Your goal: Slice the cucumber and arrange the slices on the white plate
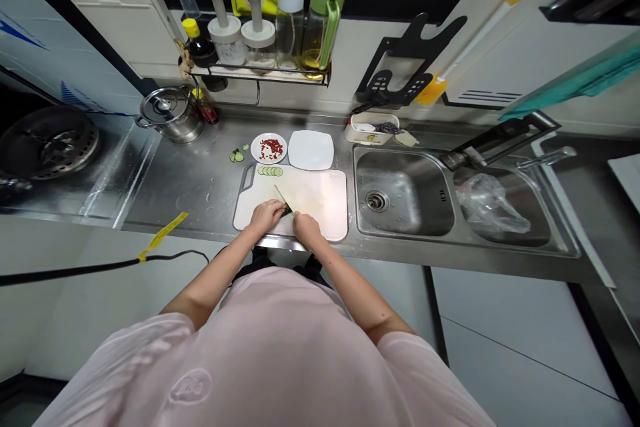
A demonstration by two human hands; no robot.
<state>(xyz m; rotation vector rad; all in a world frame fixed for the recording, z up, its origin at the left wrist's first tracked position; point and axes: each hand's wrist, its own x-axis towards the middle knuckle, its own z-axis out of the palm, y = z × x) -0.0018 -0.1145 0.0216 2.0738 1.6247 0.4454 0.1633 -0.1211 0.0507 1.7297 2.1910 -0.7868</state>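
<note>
My L hand [268, 215] pins the green veg [287, 209], prob. to steady it, w/ R hand [305, 227] gripping the knife [281, 195].

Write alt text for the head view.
A person's right hand holds a knife over a white cutting board, the left hand on a dark green cucumber piece. Cucumber slices lie near the board's far edge; beyond sit a round plate of red pieces and a squarish plate.
</note>
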